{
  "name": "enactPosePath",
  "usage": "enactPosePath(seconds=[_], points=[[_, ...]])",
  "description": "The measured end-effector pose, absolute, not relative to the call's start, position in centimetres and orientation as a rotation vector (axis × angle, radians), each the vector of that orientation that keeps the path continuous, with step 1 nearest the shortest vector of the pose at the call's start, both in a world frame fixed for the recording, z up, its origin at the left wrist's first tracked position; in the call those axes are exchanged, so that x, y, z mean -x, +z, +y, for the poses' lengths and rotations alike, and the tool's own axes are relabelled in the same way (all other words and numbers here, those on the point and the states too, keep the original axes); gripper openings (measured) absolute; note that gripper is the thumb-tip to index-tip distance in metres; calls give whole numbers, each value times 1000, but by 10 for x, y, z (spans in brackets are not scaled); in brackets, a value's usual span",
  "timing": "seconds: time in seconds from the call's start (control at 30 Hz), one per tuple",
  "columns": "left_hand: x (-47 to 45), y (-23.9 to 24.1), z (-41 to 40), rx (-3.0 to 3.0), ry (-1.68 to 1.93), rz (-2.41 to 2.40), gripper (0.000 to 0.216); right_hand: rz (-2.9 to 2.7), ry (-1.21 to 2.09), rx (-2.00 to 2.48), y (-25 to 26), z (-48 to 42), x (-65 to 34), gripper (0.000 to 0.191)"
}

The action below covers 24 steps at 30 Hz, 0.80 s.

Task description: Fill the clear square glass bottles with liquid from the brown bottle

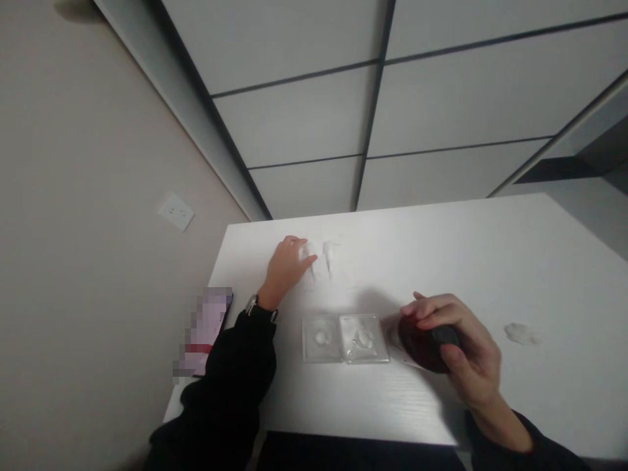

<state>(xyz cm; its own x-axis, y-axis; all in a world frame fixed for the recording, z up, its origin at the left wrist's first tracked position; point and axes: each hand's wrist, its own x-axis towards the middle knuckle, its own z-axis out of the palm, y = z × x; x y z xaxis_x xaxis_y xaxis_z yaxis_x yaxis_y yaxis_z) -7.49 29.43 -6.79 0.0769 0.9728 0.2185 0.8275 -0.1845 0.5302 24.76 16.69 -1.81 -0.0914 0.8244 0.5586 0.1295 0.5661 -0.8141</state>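
Note:
My left hand (287, 265) reaches to the back left of the table, thumb and fingers apart around a small, pale, translucent piece (311, 252); I cannot tell whether they touch it. Just right of it lies a similar slim whitish piece (328, 255). My right hand (471, 353) is wrapped round a dark red bottle (422, 347) with a black cap (445, 335), tilted over the table. Left of the bottle lies a clear plastic case (322, 356), opened flat into two square halves, each with a round shape in its middle. A watch (252, 304) is on my left wrist.
The white table (383, 405) meets a wall at the left and pale panelled doors (314, 190) behind. A phone (210, 327), partly blurred out, lies at the left edge. A crumpled whitish piece (523, 333) lies right of my right hand. A socket (177, 212) is on the wall.

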Motion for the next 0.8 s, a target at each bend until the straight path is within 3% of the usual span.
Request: enactPosePath(seconds=[0.17,0.3,0.47,0.6,0.8], points=[[71,-55,301,-2020,791,1818,22,-1530,723,813,-23,168,-244,31],[70,-17,276,-1955,932,1814,28,-1513,716,772,-28,169,-243,31],[58,26,190,-1679,1370,1470,44,-1519,674,764,-35,171,-244,33],[43,25,132,-1602,1468,1398,45,-1500,646,740,-39,172,-243,31],[32,7,108,-1665,1420,1440,35,-1484,617,723,-42,172,-241,33]])
